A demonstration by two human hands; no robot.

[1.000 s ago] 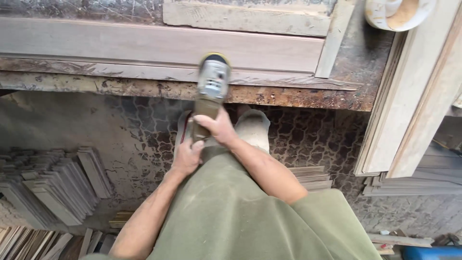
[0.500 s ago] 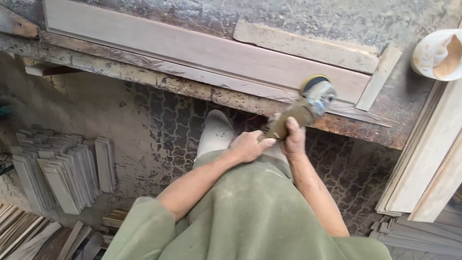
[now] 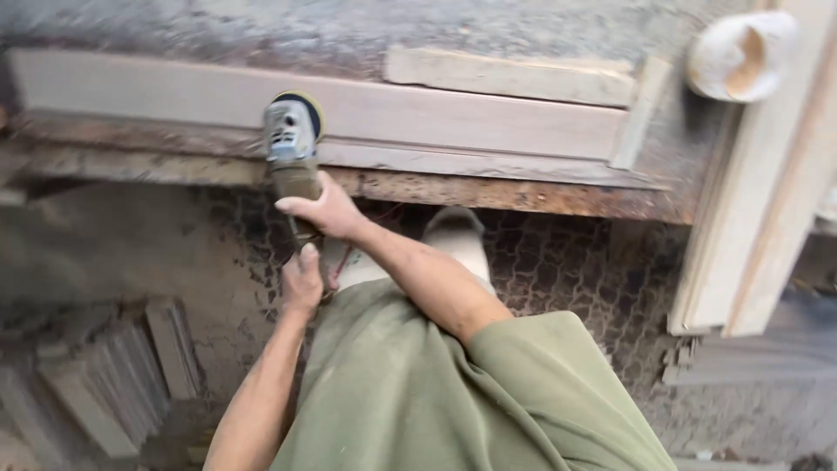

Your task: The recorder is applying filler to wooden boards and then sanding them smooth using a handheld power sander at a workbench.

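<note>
on long plank (image 3: 418, 109), both hands grip grinder (image 3: 292, 139)

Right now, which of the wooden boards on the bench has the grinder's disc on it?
The long board along the bench's front edge: the angle grinder, held by the right hand and left hand, rests there. The shorter board behind lies untouched.

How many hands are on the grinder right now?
2. The right hand grips the grinder body near the head, over the long board; the left hand holds its rear end, below the bench edge.
</note>
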